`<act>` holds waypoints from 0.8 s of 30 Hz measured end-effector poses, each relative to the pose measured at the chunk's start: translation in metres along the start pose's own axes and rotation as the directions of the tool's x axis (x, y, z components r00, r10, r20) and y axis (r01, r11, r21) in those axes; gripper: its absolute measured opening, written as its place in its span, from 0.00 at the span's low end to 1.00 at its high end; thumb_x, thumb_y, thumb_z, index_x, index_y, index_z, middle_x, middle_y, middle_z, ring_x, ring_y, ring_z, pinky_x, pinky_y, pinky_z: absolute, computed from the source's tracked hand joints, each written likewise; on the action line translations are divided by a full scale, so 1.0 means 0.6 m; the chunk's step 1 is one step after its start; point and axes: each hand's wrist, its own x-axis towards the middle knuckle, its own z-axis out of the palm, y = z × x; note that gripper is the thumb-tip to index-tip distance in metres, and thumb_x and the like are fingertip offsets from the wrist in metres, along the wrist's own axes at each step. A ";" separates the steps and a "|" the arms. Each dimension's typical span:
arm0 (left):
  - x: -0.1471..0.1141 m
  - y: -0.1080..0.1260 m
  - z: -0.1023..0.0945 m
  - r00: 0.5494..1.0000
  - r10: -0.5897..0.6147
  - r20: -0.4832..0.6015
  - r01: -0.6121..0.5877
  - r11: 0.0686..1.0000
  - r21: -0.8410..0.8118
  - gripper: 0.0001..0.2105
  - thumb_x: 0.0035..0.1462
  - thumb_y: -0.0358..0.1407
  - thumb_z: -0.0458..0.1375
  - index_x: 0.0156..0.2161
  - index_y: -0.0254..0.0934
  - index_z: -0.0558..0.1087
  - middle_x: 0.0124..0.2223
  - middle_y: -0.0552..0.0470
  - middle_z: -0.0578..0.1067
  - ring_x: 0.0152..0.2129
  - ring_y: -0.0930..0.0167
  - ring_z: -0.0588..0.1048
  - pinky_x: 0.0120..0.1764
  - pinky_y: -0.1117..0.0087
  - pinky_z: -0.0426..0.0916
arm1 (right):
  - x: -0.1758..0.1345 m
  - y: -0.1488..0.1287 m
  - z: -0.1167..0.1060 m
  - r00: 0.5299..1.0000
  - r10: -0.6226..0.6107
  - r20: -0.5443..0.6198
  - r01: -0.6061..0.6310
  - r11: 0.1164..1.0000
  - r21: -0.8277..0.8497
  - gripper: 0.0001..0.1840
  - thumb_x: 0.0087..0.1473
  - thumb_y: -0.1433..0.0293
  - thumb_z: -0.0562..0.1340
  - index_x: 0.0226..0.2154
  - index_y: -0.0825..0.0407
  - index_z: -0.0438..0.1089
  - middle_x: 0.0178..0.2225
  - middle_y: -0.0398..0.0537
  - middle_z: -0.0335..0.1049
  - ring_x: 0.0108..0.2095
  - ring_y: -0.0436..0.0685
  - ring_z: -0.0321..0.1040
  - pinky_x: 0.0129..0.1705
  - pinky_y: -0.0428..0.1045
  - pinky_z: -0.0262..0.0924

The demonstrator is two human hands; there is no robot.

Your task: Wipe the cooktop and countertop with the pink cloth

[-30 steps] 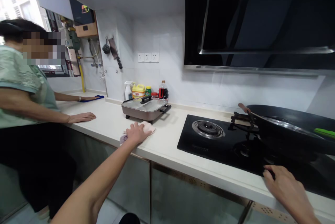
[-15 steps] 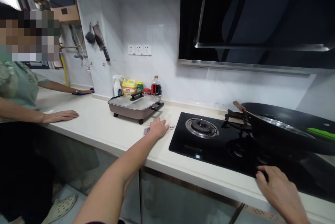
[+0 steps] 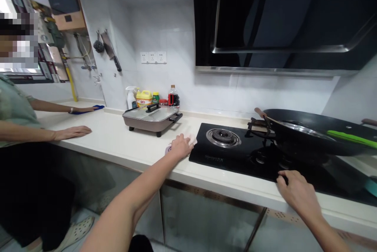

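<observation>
Left hand (image 3: 181, 148): placed palm down over a pale, crumpled cloth with a purple-marked corner (image 3: 193, 141), which lies on the white, smooth tabletop (image 3: 141, 152) at the left edge of the black glass gas hob (image 3: 213, 154); fingers bunched over the fabric, though whether this grip pinches it or only presses cannot be told. Right hand (image 3: 300, 193): at the hob's front edge, fingers loosely curled, thumb apart from them, nothing seen in the grip. A large black wok with a wooden handle (image 3: 309, 144) sits on the hob's right side. A brown rectangular electric pan with a glass lid (image 3: 149, 122) stands near the cloth, beyond and left of it. Further left, a co-worker in a pale green top (image 3: 17, 103) (face pixelated) rests one hand on a blue cloth (image 3: 98, 107).
</observation>
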 end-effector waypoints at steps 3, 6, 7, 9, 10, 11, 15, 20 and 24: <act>-0.049 -0.008 -0.015 1.000 0.026 0.005 -0.026 1.000 -0.005 0.25 0.67 0.51 0.49 0.61 0.45 0.75 0.58 0.38 0.71 0.55 0.53 0.70 0.52 0.56 0.67 | -0.001 -0.004 -0.003 1.000 0.006 0.005 -0.006 1.000 0.003 0.26 0.64 0.60 0.46 0.48 0.53 0.75 0.53 0.59 0.73 0.53 0.68 0.70 0.52 0.62 0.63; -0.094 -0.018 -0.024 0.998 0.065 -0.002 -0.065 0.998 -0.010 0.26 0.67 0.51 0.49 0.61 0.43 0.75 0.57 0.37 0.71 0.54 0.52 0.71 0.51 0.55 0.68 | -0.001 -0.008 -0.006 1.000 0.018 0.014 -0.018 1.000 -0.004 0.26 0.63 0.61 0.47 0.48 0.53 0.75 0.53 0.59 0.73 0.52 0.68 0.70 0.51 0.62 0.63; -0.108 -0.021 -0.025 0.997 0.076 -0.010 -0.076 0.997 -0.011 0.26 0.67 0.51 0.49 0.61 0.43 0.75 0.56 0.37 0.71 0.53 0.52 0.71 0.50 0.55 0.68 | -0.001 -0.009 -0.007 1.000 0.019 0.016 -0.019 1.000 -0.007 0.26 0.64 0.61 0.47 0.48 0.53 0.75 0.53 0.59 0.73 0.53 0.68 0.70 0.51 0.62 0.63; -0.131 -0.027 -0.027 0.996 0.089 -0.025 -0.089 0.996 -0.014 0.25 0.67 0.51 0.49 0.60 0.43 0.76 0.55 0.37 0.72 0.53 0.52 0.72 0.50 0.56 0.69 | 0.000 -0.011 -0.007 1.000 0.017 0.016 -0.017 1.000 -0.012 0.25 0.64 0.61 0.47 0.48 0.53 0.75 0.53 0.59 0.73 0.53 0.68 0.70 0.52 0.62 0.63; -0.140 -0.030 -0.028 0.995 0.097 -0.030 -0.098 0.995 -0.016 0.24 0.66 0.51 0.50 0.59 0.43 0.77 0.54 0.38 0.72 0.52 0.53 0.72 0.50 0.57 0.69 | 0.000 -0.012 -0.006 1.000 0.015 0.016 -0.015 1.000 -0.014 0.25 0.64 0.62 0.47 0.48 0.53 0.75 0.52 0.59 0.73 0.53 0.68 0.70 0.52 0.62 0.63; -0.148 -0.034 -0.030 0.994 0.107 -0.034 -0.108 0.994 -0.020 0.24 0.66 0.50 0.51 0.58 0.43 0.77 0.54 0.38 0.73 0.52 0.53 0.73 0.50 0.57 0.69 | 0.001 -0.012 -0.006 1.000 0.014 0.016 -0.013 1.000 -0.016 0.25 0.64 0.62 0.47 0.48 0.53 0.75 0.52 0.59 0.73 0.53 0.68 0.70 0.52 0.62 0.63; -0.158 -0.055 -0.042 0.992 0.127 -0.019 -0.128 0.986 -0.103 0.24 0.64 0.49 0.53 0.58 0.43 0.77 0.53 0.39 0.75 0.51 0.55 0.75 0.52 0.58 0.69 | 0.003 -0.011 -0.002 1.000 0.010 0.018 -0.010 1.000 -0.015 0.25 0.64 0.62 0.47 0.47 0.52 0.76 0.52 0.58 0.73 0.53 0.67 0.70 0.53 0.62 0.63; -0.123 -0.097 -0.069 0.982 -0.052 0.179 0.156 0.751 -0.641 0.23 0.58 0.52 0.59 0.51 0.38 0.80 0.49 0.43 0.82 0.49 0.54 0.78 0.52 0.59 0.70 | 0.003 -0.009 0.003 1.000 0.000 -0.003 0.000 1.000 -0.009 0.25 0.64 0.61 0.47 0.47 0.52 0.76 0.52 0.57 0.73 0.53 0.67 0.70 0.51 0.61 0.63; -0.086 -0.110 -0.073 0.950 -0.057 0.306 0.297 0.458 -0.838 0.30 0.63 0.59 0.50 0.46 0.33 0.79 0.43 0.41 0.84 0.41 0.57 0.81 0.44 0.61 0.75 | 0.002 -0.010 0.004 1.000 0.004 -0.010 -0.005 1.000 -0.019 0.26 0.64 0.61 0.46 0.48 0.53 0.75 0.52 0.57 0.73 0.54 0.67 0.70 0.51 0.60 0.63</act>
